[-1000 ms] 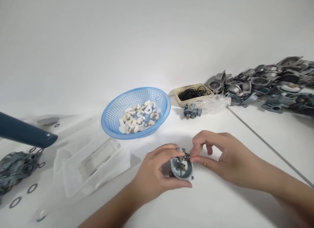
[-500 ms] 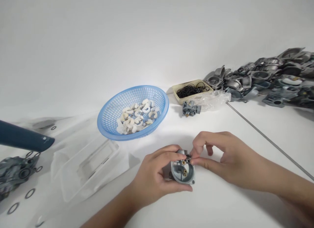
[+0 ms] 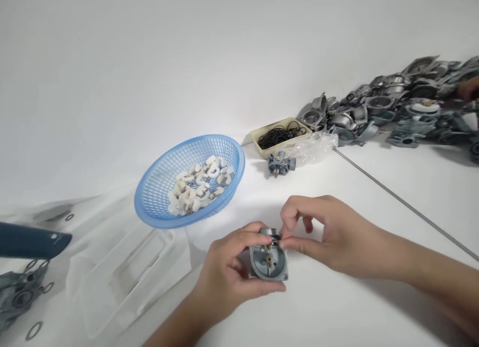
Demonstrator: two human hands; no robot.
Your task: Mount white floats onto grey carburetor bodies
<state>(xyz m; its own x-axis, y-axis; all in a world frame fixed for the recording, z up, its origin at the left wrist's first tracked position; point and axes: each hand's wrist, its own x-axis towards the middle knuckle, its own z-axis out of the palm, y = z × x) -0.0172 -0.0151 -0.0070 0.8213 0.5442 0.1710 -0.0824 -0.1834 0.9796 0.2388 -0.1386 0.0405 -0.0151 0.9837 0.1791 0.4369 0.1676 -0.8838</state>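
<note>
The left hand point(image 3: 232, 264) wraps around a metal carburetor body point(image 3: 271, 271), fingers over its far left side and thumb along its near side, opened only as wide as the part. The body is in the near middle of the scene, over the white table point(image 3: 359, 309); whether it touches the surface cannot be told. Its round cavity faces up, with small brass fittings point(image 3: 268, 259) inside. The right hand point(image 3: 333, 232) reaches in from the right, thumb and forefinger nearly together at the body's far right edge. Whether those 2 digits pinch a small piece or only press the metal cannot be told.

For this fine work, the left hand seems best used as a steady clamp, leaving the right hand to apply light force. The left forefinger lies across the far edge, just beside the pinch; it can brace the spot, but it also covers it, so a slight turn of the body would probably improve the view. Pushing straight, with 1 gentle press at a time, looks safer than pushing sideways, which could make a small piece slip. The blue basket point(image 3: 189, 221) on the left and 1 more carburetor point(image 3: 281, 164) on the far side lie apart from both hands, so neither should hinder small wrist movements.
</note>
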